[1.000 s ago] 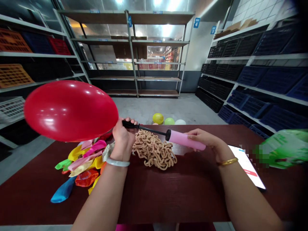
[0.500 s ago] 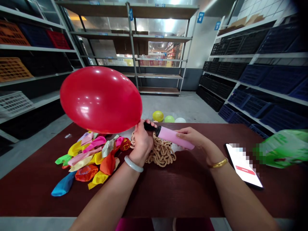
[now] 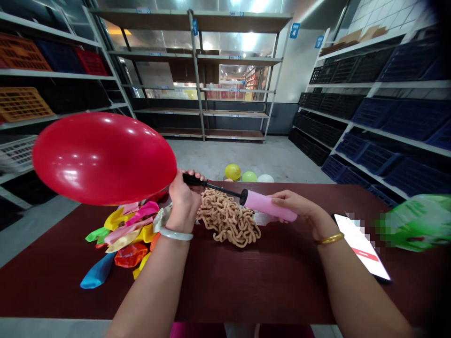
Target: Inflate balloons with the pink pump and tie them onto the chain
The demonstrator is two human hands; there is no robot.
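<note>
A large inflated red balloon (image 3: pixel 105 159) reaches out to the left from my left hand (image 3: pixel 185 193). My left hand is closed around the black end of a balloon pump (image 3: pixel 270 206), at the balloon's neck; the neck itself is hidden by my fingers. A thin black rod shows between that end and the pump's pink barrel. My right hand (image 3: pixel 294 206) grips the barrel near its far end. Beneath the pump lies a heap of tan cord-like strands (image 3: pixel 232 218). Limp balloons (image 3: pixel 128 230) of several colours are spread below the red one.
On the brown table (image 3: pixel 268 277), a phone (image 3: pixel 362 249) with a lit screen lies at right, beside a green plastic bag (image 3: pixel 419 223). Beyond the far edge, small inflated balloons (image 3: pixel 233 172) rest on the floor. Shelves with crates (image 3: pixel 398 112) stand around.
My hands have moved apart, and the pump's black rod is now drawn out of the pink barrel. The red balloon and my left hand have shifted left; my right hand moved slightly right.
</note>
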